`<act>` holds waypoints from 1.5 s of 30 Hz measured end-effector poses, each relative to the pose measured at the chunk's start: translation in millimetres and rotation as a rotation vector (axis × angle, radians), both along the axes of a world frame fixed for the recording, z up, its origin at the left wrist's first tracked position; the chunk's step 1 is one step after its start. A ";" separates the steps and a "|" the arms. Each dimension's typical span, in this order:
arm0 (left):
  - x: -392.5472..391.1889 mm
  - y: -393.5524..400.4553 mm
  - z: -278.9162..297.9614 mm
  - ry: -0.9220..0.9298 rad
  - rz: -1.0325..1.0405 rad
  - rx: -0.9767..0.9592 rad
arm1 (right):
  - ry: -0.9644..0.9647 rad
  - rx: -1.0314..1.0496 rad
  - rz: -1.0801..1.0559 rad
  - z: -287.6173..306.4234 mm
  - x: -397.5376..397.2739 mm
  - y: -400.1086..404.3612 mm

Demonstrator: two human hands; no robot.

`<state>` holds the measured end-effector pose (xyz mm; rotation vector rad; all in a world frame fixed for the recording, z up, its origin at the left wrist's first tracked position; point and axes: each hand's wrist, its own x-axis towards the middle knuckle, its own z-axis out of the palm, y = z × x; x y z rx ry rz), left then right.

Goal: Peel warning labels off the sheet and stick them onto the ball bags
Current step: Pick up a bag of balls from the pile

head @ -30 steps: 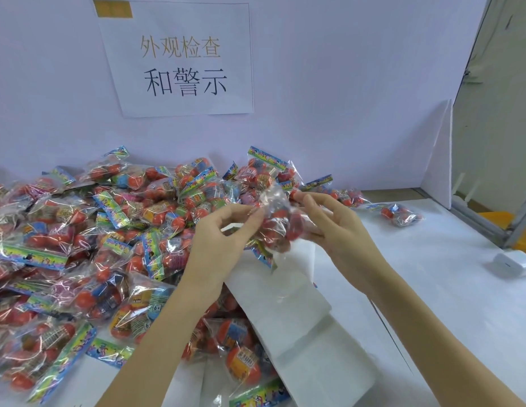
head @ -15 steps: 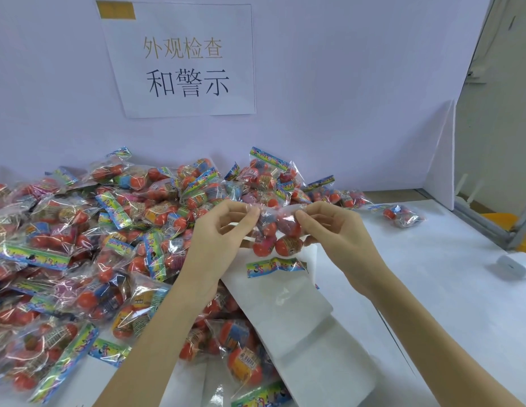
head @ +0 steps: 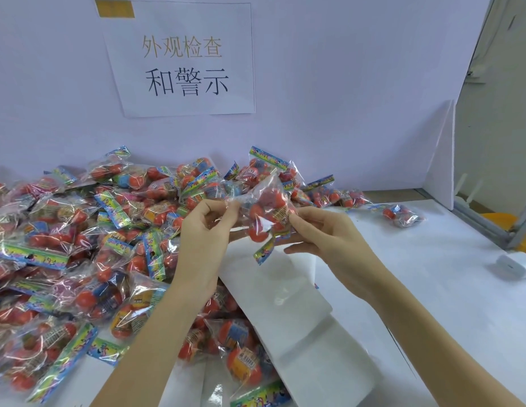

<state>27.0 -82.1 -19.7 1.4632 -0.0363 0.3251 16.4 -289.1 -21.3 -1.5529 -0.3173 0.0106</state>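
A clear ball bag [head: 266,214] of red balls with a coloured header strip hangs in the air above the table's middle. My left hand [head: 206,230] pinches its upper left corner. My right hand [head: 323,236] pinches its right side with thumb and forefinger. Beneath the hands lie white sheets [head: 273,292], glossy and overlapping; no single label can be made out on them. A big pile of ball bags [head: 79,245] covers the left half of the table.
One ball bag [head: 403,214] lies alone at the back right. A small white box [head: 516,264] sits near the right edge. A white wall with a paper sign [head: 182,60] closes the back; a white divider [head: 441,160] stands right.
The held bag has been turned and tilted between my hands: its header strip, hanging level below before, now slants down to the lower left. Both hands stayed roughly in place.
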 end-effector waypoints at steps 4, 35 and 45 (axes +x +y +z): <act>-2.3 -0.4 5.6 0.009 -0.143 0.092 | -0.034 -0.112 -0.122 -1.8 4.4 -2.5; -9.1 -18.4 -5.9 -0.150 -0.167 0.105 | -0.069 -0.107 0.069 -3.1 -6.7 9.7; -1.6 -4.4 -0.9 -0.186 -0.223 0.060 | 0.051 0.135 0.012 -1.4 0.9 -0.1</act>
